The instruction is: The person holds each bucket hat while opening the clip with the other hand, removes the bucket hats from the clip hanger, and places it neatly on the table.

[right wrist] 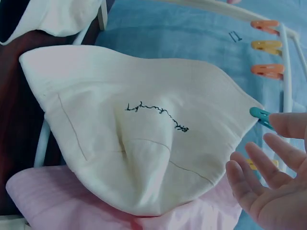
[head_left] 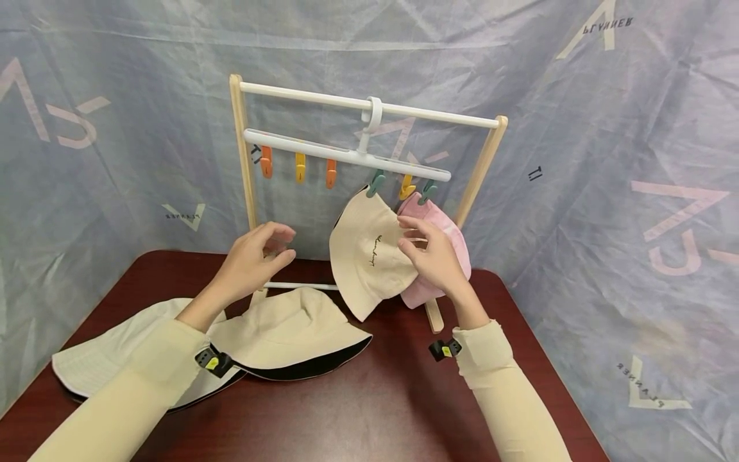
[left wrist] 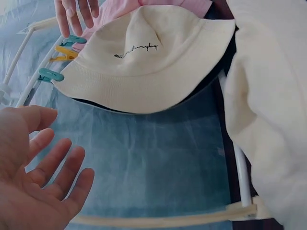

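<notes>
A cream bucket hat (head_left: pixel 369 250) with dark stitched lettering hangs by its brim from a green clothespin (head_left: pixel 376 183) on a white clip hanger (head_left: pixel 346 154). Behind it, to the right, a pink bucket hat (head_left: pixel 444 231) hangs from another green clothespin (head_left: pixel 427 191). My right hand (head_left: pixel 430 250) is in front of the two hats in the head view, fingers loosely bent around nothing. In the right wrist view its fingers (right wrist: pixel 254 177) appear beside the cream hat's brim. My left hand (head_left: pixel 254 260) hovers left of the cream hat, fingers relaxed and holding nothing.
More cream bucket hats (head_left: pixel 294 327) lie at the left on the dark red table (head_left: pixel 369 410). The hanger hooks over the top bar of a wooden-sided rack (head_left: pixel 485 170). Orange clothespins (head_left: pixel 266 162) and yellow clothespins (head_left: pixel 300 168) hang along it. Grey cloth (head_left: pixel 606 212) surrounds the table.
</notes>
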Motion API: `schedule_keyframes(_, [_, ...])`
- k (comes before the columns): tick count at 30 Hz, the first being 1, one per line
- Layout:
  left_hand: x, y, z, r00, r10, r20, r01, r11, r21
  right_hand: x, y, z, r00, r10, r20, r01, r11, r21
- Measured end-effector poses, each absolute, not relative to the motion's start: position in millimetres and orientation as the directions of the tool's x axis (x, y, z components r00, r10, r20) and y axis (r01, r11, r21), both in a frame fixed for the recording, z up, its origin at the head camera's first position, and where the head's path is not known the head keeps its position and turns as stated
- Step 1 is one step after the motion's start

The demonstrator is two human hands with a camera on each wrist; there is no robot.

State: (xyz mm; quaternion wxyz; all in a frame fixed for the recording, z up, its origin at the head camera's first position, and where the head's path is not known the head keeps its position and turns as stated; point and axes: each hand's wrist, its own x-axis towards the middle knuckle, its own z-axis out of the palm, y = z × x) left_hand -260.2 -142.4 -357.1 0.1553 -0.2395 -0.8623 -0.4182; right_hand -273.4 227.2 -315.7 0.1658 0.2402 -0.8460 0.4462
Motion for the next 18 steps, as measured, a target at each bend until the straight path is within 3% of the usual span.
schedule_keyframes(11, [-286,-112,-334,-0.810,0.307,0.500,0.585,0.494,0.644,-279,233,-307,-0.806,-0.229,0.546,-0.579,0.501,-0.643])
schedule_keyframes(18, [-301,-97,-327,-0.810,0.322,0.489,0.586,0.470,0.660,-282,235,-299,-0.822,-0.207,0.531,-0.551,0.528,-0.647])
